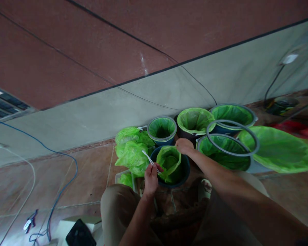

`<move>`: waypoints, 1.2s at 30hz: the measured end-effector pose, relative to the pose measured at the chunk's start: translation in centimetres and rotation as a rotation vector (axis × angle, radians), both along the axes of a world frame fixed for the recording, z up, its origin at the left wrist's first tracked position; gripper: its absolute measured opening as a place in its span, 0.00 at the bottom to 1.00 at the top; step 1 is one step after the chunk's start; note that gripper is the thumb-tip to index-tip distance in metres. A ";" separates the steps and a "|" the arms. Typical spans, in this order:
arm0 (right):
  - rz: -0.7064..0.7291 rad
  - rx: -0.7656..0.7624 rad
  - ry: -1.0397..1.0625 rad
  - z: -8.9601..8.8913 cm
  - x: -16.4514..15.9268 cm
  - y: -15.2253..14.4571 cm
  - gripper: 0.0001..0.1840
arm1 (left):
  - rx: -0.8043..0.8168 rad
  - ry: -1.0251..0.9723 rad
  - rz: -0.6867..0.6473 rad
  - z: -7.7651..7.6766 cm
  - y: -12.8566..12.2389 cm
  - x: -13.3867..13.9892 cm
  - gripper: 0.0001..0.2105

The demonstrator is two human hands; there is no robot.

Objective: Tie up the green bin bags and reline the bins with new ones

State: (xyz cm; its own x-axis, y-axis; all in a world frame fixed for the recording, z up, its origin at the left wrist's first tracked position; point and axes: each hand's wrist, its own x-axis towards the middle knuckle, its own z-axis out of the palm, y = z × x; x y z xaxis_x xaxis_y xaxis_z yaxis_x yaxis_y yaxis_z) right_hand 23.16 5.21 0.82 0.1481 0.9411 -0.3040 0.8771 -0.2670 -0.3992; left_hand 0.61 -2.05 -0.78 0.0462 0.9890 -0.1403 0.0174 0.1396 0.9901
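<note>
A green drawstring garbage bag (169, 159) hangs partly inside a dark blue bin (186, 171) between my knees, its mouth held apart. My left hand (151, 177) is closed on the bag's near left edge and its white drawstring (146, 156). On the far right side of the mouth, my right hand (184, 146) is closed on the bag's rim; its fingertips are mostly hidden. A loose grey ring (256, 147) leans over a lined bin (223, 164) to the right of my right forearm.
Several bins with green liners stand along the wall, among them a blue one (162, 139) and a dark one (195, 136). Crumpled green bags (132, 155) lie to the left, beside a clear tub (118, 177). A blue cable (66, 184) crosses the tiled floor.
</note>
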 end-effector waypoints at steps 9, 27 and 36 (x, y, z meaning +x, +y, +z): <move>-0.089 0.081 0.208 1.1 1.4 0.6 0.13 | 0.019 -0.016 0.032 -0.1 0.7 -0.4 0.13; 0.195 -0.020 0.051 -0.1 -0.3 -0.3 0.12 | -0.033 0.011 -0.004 -0.4 1.0 -0.5 0.13; 0.052 0.169 0.339 0.6 -0.3 0.2 0.10 | -0.040 -0.016 0.020 -0.3 1.0 -0.5 0.12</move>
